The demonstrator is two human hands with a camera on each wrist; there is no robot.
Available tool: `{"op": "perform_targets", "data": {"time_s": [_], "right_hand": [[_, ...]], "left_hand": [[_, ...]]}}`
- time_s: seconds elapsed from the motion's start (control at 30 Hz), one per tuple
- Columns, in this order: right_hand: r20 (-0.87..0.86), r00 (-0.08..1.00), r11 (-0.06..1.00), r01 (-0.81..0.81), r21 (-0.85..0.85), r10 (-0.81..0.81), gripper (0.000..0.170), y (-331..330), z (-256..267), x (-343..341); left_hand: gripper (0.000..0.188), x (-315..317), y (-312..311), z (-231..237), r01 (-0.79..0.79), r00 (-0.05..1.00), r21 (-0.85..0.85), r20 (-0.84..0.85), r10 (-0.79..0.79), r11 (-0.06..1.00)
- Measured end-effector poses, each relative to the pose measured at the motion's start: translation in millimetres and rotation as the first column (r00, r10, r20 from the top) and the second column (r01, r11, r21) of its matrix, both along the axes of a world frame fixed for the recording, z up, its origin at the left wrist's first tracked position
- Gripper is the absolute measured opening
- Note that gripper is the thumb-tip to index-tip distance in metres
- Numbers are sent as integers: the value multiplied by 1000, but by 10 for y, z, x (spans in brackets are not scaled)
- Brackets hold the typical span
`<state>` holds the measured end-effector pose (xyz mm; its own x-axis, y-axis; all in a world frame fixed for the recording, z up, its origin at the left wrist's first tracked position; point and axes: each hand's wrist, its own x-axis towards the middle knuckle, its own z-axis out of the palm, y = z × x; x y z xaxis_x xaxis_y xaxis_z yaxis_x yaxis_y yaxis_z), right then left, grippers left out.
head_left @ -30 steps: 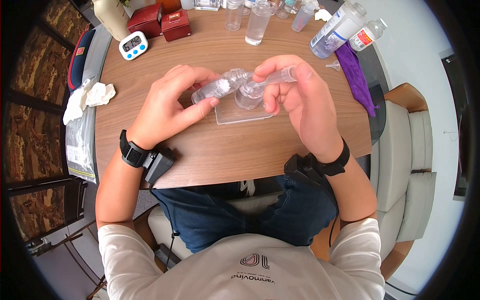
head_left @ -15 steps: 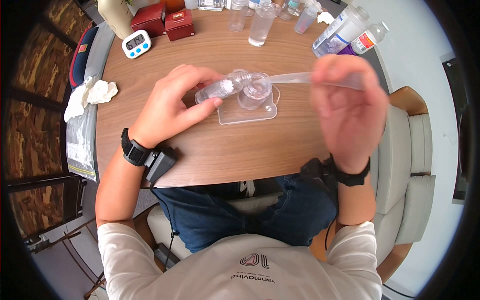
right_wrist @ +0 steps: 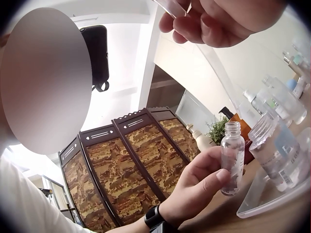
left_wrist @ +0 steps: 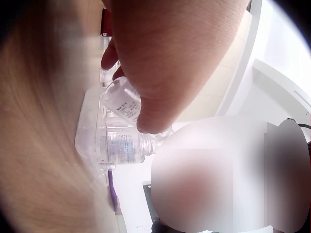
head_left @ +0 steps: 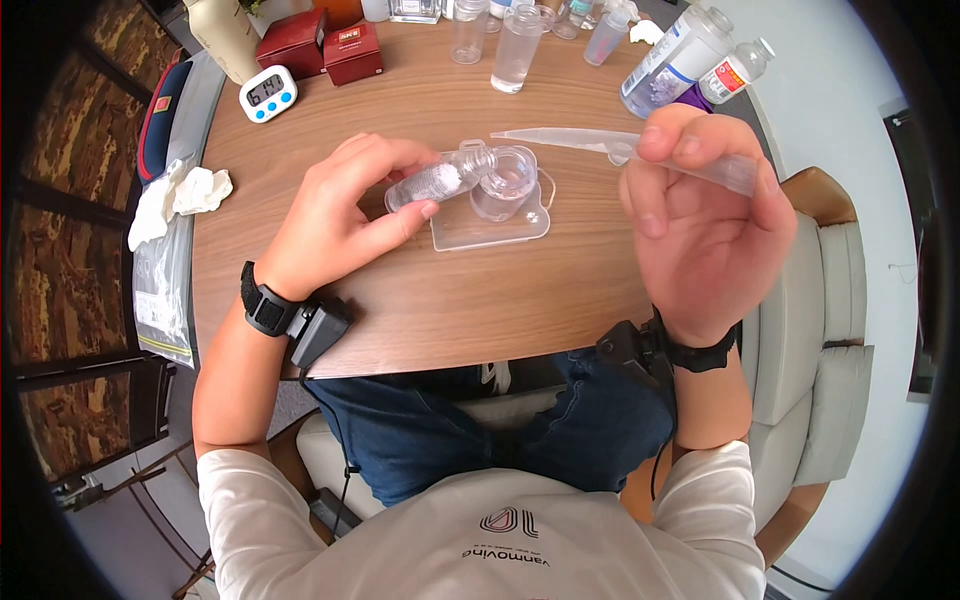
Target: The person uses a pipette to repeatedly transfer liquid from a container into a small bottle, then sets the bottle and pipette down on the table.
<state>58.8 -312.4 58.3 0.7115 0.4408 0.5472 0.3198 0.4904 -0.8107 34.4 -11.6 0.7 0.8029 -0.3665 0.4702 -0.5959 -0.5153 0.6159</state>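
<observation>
My left hand grips a small clear bottle, tilted so that its uncapped neck overlaps the wide-mouthed clear jar in the head view. Printing shows on the bottle in the left wrist view. That jar stands open on a flat clear plastic tray with a raised lip. Off to the right, my right hand is lifted with its palm facing up, pinching a long translucent plastic tube. The tube tapers to a fine tip that points left, above and behind the jar.
At the back stand several clear bottles and red boxes. A white timer sits back left, above crumpled tissue. Large bottles stand back right near a purple cloth. The table's front edge faces my lap.
My right hand has moved away to the right from above the jar, taking the tapered tube with it; the tube's tip now points left. The left hand and its bottle have barely moved.
</observation>
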Motion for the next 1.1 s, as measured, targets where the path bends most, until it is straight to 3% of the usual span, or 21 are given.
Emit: {"op": "perform_targets", "data": {"time_s": [0.2,0.63,0.93,1.0,1.07,1.1], "right_hand": [[-10,999,996,-50,67,51,47,-33,17,-28],[-46,999,999,0,42,2,52,56,-16,-54],[39,998,997,42,59,-45,54,21,-25,-70],[11,994,992,109,-69,-109,54,77,-70,-73],[-124,967,945,184,-271,-224,46,251,-80,-138],[-123,966,945,187,-270,-226,46,328,-107,-146]], "left_hand": [[33,-5,2,6,-24,1000,10,-7,24,1000],[33,-9,-3,14,-29,1000,8,-9,29,1000],[34,-8,7,3,-32,999,10,-10,32,999],[34,-7,-1,6,-33,999,9,-14,34,999],[34,3,-13,13,-29,999,10,-16,29,1000],[34,4,-8,12,-28,999,7,-15,28,1000]]}}
